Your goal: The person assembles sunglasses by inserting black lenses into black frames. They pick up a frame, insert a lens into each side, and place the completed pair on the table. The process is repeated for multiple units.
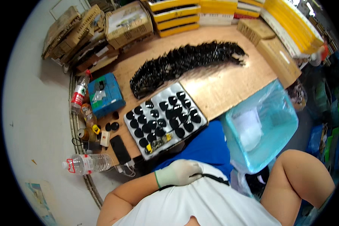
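Your gloved left hand sat curled at six o'clock, grip unclear; your right hand was out of sight. Dark lenses lay in the tray at eleven from it, black eyewear frames beyond; how many were finished, I couldn't tell.

white top | pale left glove, green cuff edge | blue lower garment

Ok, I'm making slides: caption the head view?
Gloved left hand against white clothing, near a pale tray of dark lenses.
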`<state>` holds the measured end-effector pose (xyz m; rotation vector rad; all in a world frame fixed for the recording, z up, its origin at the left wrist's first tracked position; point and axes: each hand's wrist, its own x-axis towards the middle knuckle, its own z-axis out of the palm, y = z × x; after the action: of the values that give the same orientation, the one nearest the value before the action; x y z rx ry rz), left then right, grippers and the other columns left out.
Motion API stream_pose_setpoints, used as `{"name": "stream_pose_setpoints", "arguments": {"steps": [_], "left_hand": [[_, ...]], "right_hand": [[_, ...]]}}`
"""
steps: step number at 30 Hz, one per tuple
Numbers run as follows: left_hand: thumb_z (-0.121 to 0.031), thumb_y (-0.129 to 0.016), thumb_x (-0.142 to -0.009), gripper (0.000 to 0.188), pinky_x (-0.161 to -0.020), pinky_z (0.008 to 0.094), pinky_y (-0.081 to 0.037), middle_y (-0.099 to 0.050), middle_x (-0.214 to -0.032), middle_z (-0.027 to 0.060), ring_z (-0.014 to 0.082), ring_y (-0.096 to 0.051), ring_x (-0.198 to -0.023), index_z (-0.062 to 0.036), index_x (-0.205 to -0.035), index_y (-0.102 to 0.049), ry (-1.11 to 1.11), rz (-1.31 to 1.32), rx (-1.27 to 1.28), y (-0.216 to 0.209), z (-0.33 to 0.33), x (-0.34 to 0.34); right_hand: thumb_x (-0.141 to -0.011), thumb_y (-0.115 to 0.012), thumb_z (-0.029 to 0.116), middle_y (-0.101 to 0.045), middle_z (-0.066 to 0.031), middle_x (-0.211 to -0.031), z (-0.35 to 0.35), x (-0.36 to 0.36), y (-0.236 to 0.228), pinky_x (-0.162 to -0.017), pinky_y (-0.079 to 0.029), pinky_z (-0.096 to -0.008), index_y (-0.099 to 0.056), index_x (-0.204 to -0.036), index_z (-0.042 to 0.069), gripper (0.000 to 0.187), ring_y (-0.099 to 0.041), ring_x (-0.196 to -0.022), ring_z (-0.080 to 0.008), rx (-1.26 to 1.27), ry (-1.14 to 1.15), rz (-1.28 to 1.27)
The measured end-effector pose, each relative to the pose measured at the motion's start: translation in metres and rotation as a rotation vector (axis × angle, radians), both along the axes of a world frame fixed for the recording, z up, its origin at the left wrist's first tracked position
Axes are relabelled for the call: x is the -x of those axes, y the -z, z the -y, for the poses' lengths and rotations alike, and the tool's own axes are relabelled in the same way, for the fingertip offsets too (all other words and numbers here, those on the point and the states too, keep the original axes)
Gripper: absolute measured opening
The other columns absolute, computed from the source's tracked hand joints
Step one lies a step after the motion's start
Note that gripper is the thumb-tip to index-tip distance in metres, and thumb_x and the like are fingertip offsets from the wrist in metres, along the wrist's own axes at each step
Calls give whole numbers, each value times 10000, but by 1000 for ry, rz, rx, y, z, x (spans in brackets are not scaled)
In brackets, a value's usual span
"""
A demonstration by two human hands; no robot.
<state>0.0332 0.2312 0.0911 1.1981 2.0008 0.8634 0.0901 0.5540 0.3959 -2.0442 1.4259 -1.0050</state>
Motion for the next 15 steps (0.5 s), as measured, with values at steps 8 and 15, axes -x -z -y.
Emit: {"name": "stream_pose_setpoints", "arguments": {"steps": [8, 15], "left_hand": [[-290, -604, -1002, 266, -859, 411, -546, -700, -1018, 129, 327, -673, -973, -60, -1069, -720, 6, 51, -58, 6, 0, 0], [-303, -604, -1000, 280, -855, 421, -541, -701, -1042, 123, 322, -667, -979, -79, -1132, -709, 2, -36, 49, -9, 0, -15]], "right_hand": [[-911, -707, 397, -682, -211, -1151, 9, 58, 14, -809, -543, -409, -541, -1409, 2, 656, -668, -990, -336, 286, -79, 354], [-895, -744, 279, -704, -186, -1149, 55, 130, 115, -883, -545, -437, -580, -1380, -13, 589, -673, -1016, -354, 663, -13, 1003]]}}
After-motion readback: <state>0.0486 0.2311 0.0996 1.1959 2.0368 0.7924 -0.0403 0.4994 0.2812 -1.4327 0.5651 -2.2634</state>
